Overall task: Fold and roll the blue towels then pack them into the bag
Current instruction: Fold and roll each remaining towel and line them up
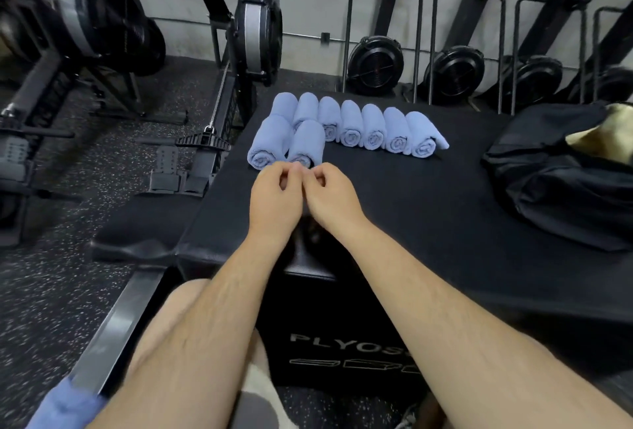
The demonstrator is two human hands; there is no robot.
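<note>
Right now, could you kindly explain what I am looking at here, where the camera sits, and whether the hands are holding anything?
There is one picture, taken by a camera worn on a person's head, looking forward and down. No machine works here: the two bare arms are the person's own. The left hand and right hand hang side by side with fingers curled, holding nothing, just short of the nearest rolled towel. Nine rolled blue towels lie on the black padded box: seven in a back row, two in front. A black bag sits open at the right. Another blue towel shows at the bottom left. Rowing machines stand behind.
</note>
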